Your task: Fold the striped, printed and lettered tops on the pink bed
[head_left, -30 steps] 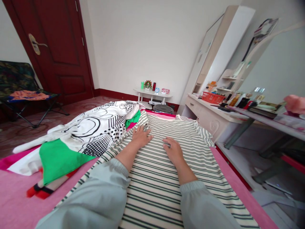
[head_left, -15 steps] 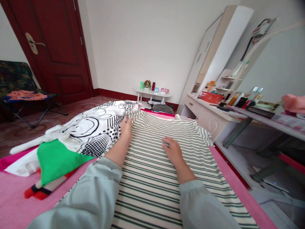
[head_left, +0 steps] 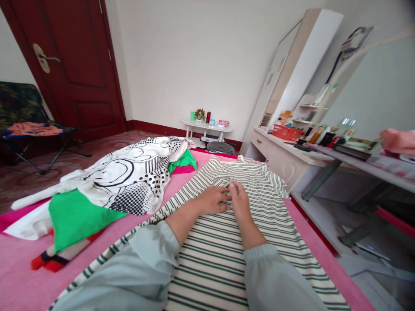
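A cream shirt [head_left: 207, 255] with dark green stripes lies spread over the bed, its left edge turned inward in a slanting fold. On the fold rests my left hand [head_left: 212, 200], palm down, fingers apart and pointing right. My right hand [head_left: 240, 202] touches the shirt just beside it, fingers extended forward, the tips close to those of the left hand. Some fabric is bunched around the fingertips, and what lies under them is hidden. To the left, a white top [head_left: 119, 168] with black patterns lies over a green cloth [head_left: 78, 216] and other garments.
The pink bed cover [head_left: 175, 190] shows between the clothes. A folding chair [head_left: 35, 129] holding an orange cloth stands by the red door [head_left: 74, 56]. At right is a dresser [head_left: 275, 151] with a red basket [head_left: 287, 131]. A small white table [head_left: 205, 124] stands by the wall.
My left hand has moved right, from the shirt's left shoulder to beside my right hand. The shirt's left side has folded inward, uncovering pink bedding and a green cloth.
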`<action>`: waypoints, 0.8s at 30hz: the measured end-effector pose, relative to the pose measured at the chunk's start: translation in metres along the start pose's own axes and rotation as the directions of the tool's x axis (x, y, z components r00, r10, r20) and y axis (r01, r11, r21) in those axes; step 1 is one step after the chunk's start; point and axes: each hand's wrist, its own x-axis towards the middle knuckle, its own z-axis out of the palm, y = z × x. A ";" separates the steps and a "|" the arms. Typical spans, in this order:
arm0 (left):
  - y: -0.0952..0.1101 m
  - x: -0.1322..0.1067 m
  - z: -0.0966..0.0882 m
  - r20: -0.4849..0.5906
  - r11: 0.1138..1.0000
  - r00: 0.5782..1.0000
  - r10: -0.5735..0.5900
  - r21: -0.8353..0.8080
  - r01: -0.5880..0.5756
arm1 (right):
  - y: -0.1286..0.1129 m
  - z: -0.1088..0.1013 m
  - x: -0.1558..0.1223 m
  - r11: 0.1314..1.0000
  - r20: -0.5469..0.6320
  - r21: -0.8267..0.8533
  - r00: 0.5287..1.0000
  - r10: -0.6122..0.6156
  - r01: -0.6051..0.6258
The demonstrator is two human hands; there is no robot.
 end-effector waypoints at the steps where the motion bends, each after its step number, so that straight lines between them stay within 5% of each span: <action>1: 0.001 -0.001 0.005 0.020 1.000 1.000 -0.008 0.021 0.008 | 0.002 0.000 0.001 1.000 0.009 -0.001 1.000 0.000 0.000; 10: 0.001 -0.004 0.006 -0.006 0.998 1.000 -0.012 0.058 0.012 | 0.006 0.001 0.001 0.961 0.090 -0.190 0.979 -0.185 0.199; 24: 0.004 -0.004 0.006 -0.031 0.999 0.999 -0.010 0.053 0.011 | 0.005 0.000 0.001 0.957 0.123 -0.217 0.978 -0.168 0.192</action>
